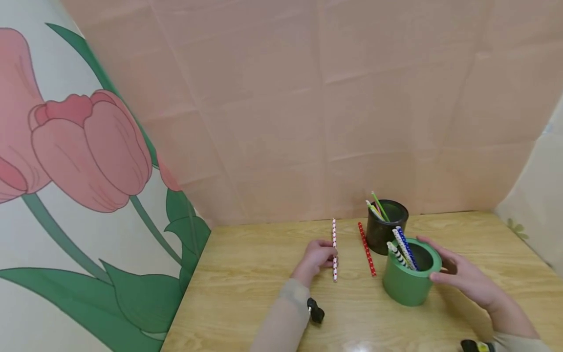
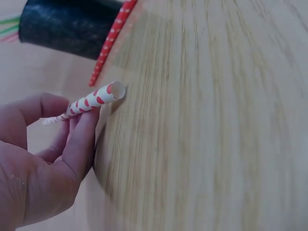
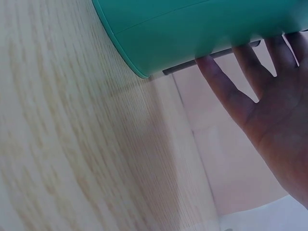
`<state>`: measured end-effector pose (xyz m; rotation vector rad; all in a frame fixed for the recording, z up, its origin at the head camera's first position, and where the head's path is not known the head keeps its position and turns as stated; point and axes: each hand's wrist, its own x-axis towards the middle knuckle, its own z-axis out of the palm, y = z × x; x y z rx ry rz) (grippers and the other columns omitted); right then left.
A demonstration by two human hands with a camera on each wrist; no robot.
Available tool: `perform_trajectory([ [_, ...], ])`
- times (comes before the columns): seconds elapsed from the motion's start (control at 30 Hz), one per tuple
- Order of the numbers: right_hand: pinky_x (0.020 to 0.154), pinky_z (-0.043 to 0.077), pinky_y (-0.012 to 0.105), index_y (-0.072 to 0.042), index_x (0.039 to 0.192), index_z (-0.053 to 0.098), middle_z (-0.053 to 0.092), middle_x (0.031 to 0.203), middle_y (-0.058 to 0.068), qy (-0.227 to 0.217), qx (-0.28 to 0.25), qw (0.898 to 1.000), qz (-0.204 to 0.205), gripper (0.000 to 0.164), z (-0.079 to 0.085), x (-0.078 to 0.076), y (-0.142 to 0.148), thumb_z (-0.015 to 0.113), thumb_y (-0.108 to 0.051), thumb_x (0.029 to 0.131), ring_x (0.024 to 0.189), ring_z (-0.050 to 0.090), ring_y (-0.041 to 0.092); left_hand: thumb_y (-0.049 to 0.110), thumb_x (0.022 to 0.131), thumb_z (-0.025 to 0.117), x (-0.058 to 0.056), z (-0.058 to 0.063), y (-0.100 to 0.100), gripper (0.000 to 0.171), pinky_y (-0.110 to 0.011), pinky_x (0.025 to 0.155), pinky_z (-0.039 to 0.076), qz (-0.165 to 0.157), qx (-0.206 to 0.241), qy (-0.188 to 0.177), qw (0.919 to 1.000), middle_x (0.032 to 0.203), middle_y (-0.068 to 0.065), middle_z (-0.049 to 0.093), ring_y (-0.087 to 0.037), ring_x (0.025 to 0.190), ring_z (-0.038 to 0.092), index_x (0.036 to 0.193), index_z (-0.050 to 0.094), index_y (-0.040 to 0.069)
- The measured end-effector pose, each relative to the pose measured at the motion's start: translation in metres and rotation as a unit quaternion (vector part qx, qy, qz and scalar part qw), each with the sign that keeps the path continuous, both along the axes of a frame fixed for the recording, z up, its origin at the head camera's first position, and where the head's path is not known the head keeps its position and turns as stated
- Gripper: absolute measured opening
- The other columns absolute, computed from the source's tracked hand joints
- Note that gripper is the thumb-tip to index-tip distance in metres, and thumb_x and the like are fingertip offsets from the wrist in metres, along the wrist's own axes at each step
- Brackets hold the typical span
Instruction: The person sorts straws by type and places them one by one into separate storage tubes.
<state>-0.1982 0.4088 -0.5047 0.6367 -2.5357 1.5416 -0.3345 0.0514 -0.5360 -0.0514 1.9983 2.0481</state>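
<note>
My left hand [image 1: 315, 259] pinches a white paper straw [image 1: 335, 233] with red spots between thumb and fingers. In the left wrist view, the straw's hollow end [image 2: 117, 90] points toward the camera. On the right, my right hand [image 1: 468, 278] touches the side of a green round cup [image 1: 406, 288], its fingers spread and nearly straight, with the palm apart from the wall. Inside that cup stand a blue patterned straw [image 1: 405, 247] and black-and-white ones [image 1: 398, 255]. A red straw [image 1: 367, 250] with white dots lies on the table between the left hand and the cup.
Behind the green cup stands a dark translucent cup [image 1: 387, 237] holding several thin coloured sticks [image 1: 377, 209]. The wooden table [image 1: 237, 283] meets a pinkish-brown covering [image 1: 264, 122] at the back. A wall with painted tulips [image 1: 92, 151] stands at left.
</note>
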Motion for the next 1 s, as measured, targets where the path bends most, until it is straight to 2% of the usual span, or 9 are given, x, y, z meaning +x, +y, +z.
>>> perform_trajectory([
  [0.3,0.099,0.043,0.011,-0.014,0.169,0.031,0.043,0.159,-0.026,-0.001,0.01,1.0,-0.024,0.083,-0.004,-0.002,0.003,0.068,0.004,0.097,0.134,0.046,-0.009,0.001,0.096,0.073,0.0,0.0,-0.024,0.021,-0.036,0.074,0.068,0.0,0.051,-0.004,0.9987,0.093,-0.011,0.073,-0.018,0.076,0.07,0.117,0.071,-0.002],
  [0.43,0.1,0.042,0.01,-0.013,0.169,0.03,0.044,0.159,-0.025,-0.001,0.004,1.0,-0.019,0.083,-0.004,-0.002,0.002,0.067,0.005,0.097,0.135,0.046,-0.009,0.004,0.097,0.074,0.008,0.001,-0.035,0.023,-0.037,0.075,0.068,-0.001,0.097,0.0,0.9953,0.097,-0.014,0.073,-0.02,0.078,0.072,0.118,0.069,-0.004],
  [0.57,0.1,0.042,0.01,-0.013,0.17,0.029,0.043,0.161,-0.024,0.001,-0.005,1.0,-0.003,0.083,-0.002,-0.002,-0.001,0.065,0.006,0.097,0.136,0.044,-0.009,0.004,0.097,0.074,0.018,-0.001,-0.045,0.019,-0.037,0.075,0.067,0.001,0.137,-0.004,0.9906,0.092,-0.011,0.072,-0.021,0.077,0.072,0.113,0.069,-0.003],
  [0.8,0.1,0.041,0.008,-0.012,0.169,0.03,0.043,0.161,-0.024,0.0,-0.011,1.0,-0.004,0.082,-0.003,-0.002,0.0,0.065,0.007,0.097,0.136,0.044,-0.011,-0.001,0.095,0.075,0.033,-0.003,-0.058,0.019,-0.041,0.08,0.068,0.004,0.159,0.029,0.9869,0.093,-0.01,0.072,-0.021,0.081,0.074,0.113,0.069,-0.006],
  [1.0,0.099,0.043,0.01,-0.011,0.169,0.03,0.044,0.16,-0.025,0.002,-0.004,1.0,-0.009,0.083,-0.006,-0.003,0.001,0.066,0.007,0.097,0.134,0.046,-0.01,-0.005,0.096,0.072,0.036,-0.003,-0.064,0.02,-0.042,0.081,0.067,0.001,0.172,0.037,0.9843,0.093,-0.009,0.073,-0.021,0.081,0.075,0.115,0.068,-0.008],
])
